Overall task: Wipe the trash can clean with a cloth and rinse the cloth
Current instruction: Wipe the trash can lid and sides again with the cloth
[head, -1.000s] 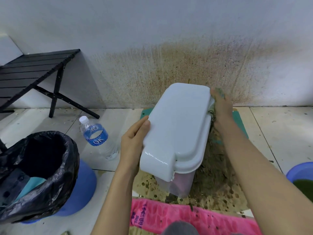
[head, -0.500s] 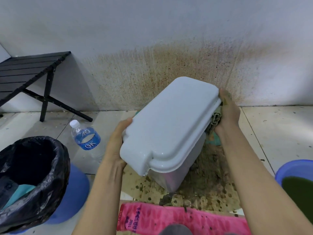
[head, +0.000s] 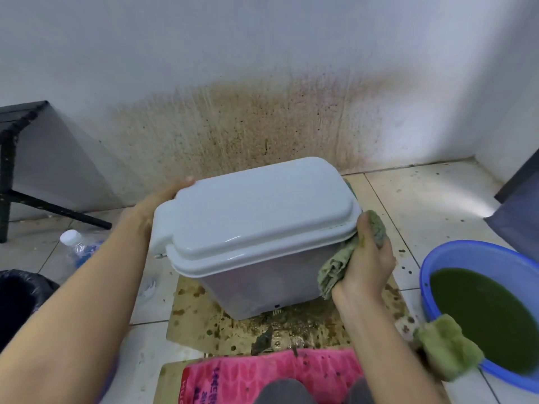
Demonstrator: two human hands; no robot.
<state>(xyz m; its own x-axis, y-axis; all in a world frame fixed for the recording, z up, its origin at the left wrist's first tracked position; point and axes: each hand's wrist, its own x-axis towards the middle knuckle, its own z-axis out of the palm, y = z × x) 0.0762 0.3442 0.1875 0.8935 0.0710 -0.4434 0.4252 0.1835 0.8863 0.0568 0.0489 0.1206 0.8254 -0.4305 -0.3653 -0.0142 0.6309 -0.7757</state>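
- A trash can (head: pixel 256 275) with a closed white lid (head: pixel 256 211) and a translucent body stands on a stained cardboard sheet (head: pixel 192 316) on the tiled floor (head: pixel 423 205), close to a brown-spattered wall (head: pixel 262 112).
- The right hand (head: pixel 367 258) presses a crumpled greenish cloth (head: pixel 335 266) against the can's right end, just under the lid rim, fingers clamped around the cloth.
- The left hand (head: pixel 157 202) lies flat against the can's left end, fingers straight and together.
- To the right, a blue basin (head: pixel 466 246) holds dark green water; a green sponge (head: pixel 446 355) rests on its near rim.
- A pink towel (head: pixel 271 374) lies nearest the viewer.
- At left are a water bottle (head: pixel 74 243), a black-bagged bin (head: pixel 20 293) and a black bench (head: pixel 17 112).
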